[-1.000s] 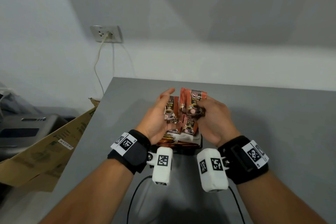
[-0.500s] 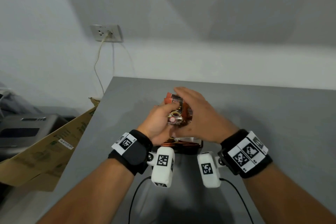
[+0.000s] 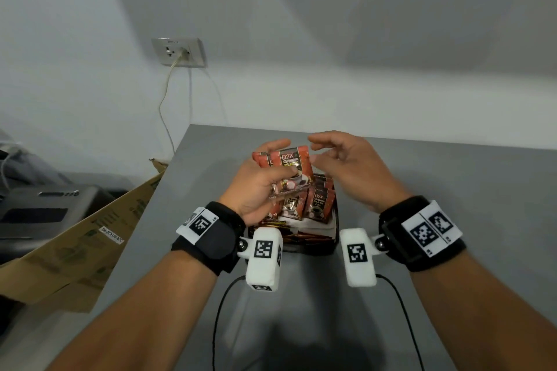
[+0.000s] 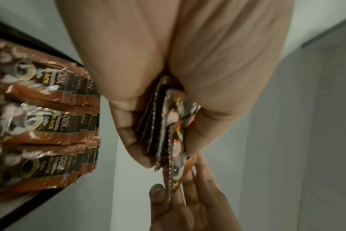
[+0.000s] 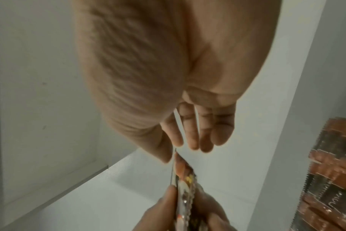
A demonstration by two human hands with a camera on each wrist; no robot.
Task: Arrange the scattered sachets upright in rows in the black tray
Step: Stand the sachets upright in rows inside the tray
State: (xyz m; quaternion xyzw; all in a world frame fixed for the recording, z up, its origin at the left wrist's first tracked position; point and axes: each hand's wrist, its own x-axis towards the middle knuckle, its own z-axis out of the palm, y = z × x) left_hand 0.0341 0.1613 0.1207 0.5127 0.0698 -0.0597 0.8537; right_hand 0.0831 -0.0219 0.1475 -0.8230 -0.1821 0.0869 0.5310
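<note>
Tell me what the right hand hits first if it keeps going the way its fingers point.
Most likely the stack of sachets gripped by the left hand. The right hand, open, points its fingers at the stack's edge, barely apart from it; exact depth is unclear.

Hidden mostly behind both wrists and hands: shallow black tray (image 3: 335, 230). Blurred and cut off at the wrist views' edges: upright reddish-brown foil coffee sachets (image 4: 49, 118). Unreadable: small white cardboard label (image 3: 112, 234).

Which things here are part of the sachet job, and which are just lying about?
Part of the job: sachets held by the left hand, sachets standing in the black tray, right hand.
Lying about: cardboard box, wall socket, grey table.
</note>
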